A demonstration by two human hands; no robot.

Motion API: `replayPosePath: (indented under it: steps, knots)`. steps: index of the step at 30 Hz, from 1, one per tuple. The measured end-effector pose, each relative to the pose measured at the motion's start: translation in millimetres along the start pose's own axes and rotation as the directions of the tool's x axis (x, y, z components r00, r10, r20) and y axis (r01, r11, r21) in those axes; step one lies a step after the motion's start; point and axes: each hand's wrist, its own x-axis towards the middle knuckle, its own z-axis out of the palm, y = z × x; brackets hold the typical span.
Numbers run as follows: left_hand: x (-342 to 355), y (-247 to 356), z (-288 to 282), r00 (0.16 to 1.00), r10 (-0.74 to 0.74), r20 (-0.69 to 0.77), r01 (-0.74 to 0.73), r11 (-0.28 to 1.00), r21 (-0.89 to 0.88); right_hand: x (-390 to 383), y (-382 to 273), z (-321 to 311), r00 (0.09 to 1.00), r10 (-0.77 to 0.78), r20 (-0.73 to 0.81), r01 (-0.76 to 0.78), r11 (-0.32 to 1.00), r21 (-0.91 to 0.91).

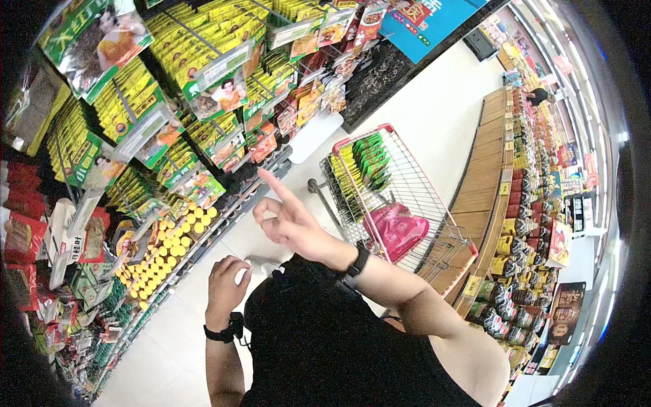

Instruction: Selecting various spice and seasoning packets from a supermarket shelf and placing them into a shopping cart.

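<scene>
My right hand point(285, 217) is raised in front of the hanging yellow-and-green packets point(169, 159), its index finger stretched out and the others loosely bent, holding nothing. Lower on the left, my left hand point(229, 278) hangs near a shelf of yellow-capped containers point(173, 244), its fingers loosely curved and apart, with nothing visible in them. A shopping cart point(441, 224) stands beyond my right hand, carrying yellow packets point(342, 176), green packets point(369, 159) and a pink bag point(397, 230).
Red packets point(20, 251) hang at the far left. A long wooden display point(461, 190) stacked with goods point(515, 271) runs along the right of the aisle, where a person in dark clothing point(537, 96) is far off. Pale tiled floor point(420, 102) shows around the cart.
</scene>
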Motion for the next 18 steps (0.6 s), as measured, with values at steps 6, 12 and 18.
replayPosePath:
  steps: [6,12,18]
  knots:
    - [39.8,-27.0,-62.2,0.996,-0.048,0.075,0.028,0.970,0.243,108.0,150.1,-138.7,0.753,0.460,-0.471,-0.056,0.758,0.650]
    - [74.7,-10.3,-48.8,0.991,-0.071,0.116,0.034,0.956,0.291,52.0,179.0,-279.9,0.504,0.606,-0.616,0.190,0.618,0.763]
    - [109.0,7.6,-19.4,0.975,-0.098,0.198,0.035,0.953,0.302,-56.1,281.7,-389.6,0.572,0.595,-0.564,0.267,0.515,0.815]
